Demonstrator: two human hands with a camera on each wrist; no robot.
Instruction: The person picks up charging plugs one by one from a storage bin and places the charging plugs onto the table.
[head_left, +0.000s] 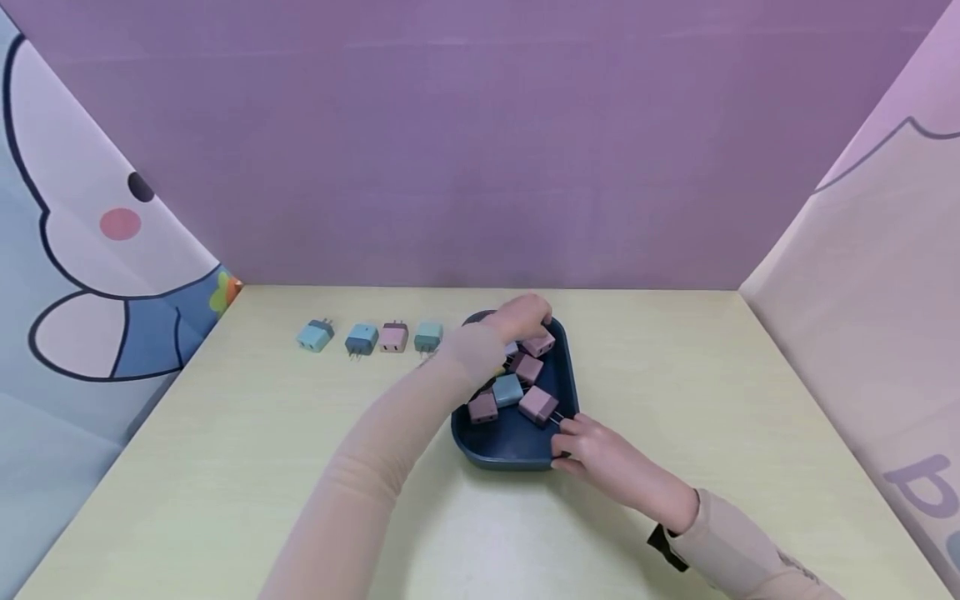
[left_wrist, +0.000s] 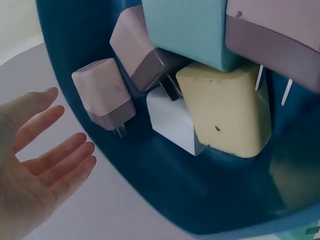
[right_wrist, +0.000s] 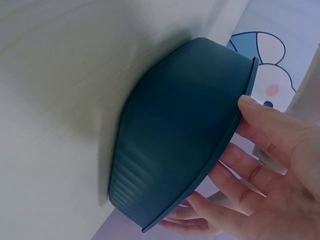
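A dark blue plastic tray (head_left: 513, 446) holds several charger plugs, among them a teal charger plug (head_left: 507, 390) and a pink charger plug (head_left: 538, 403). Over its far end reaches my left hand (head_left: 521, 317). In the left wrist view its fingers are spread and relaxed, just outside the rim, holding nothing. Nearest them inside lies a pink-and-mauve charger plug (left_wrist: 104, 92); a white charger plug (left_wrist: 172, 120) and a yellow charger plug (left_wrist: 225, 112) are farther in. My right hand (head_left: 603, 462) grips the tray's near right rim, thumb on the edge in the right wrist view.
Left of the tray, a row on the pale table (head_left: 225, 467) has a light blue charger plug (head_left: 315, 335), a darker blue charger plug (head_left: 362, 339), a pink charger plug (head_left: 393, 337) and a green charger plug (head_left: 428, 336). A purple backdrop (head_left: 480, 167) stands behind.
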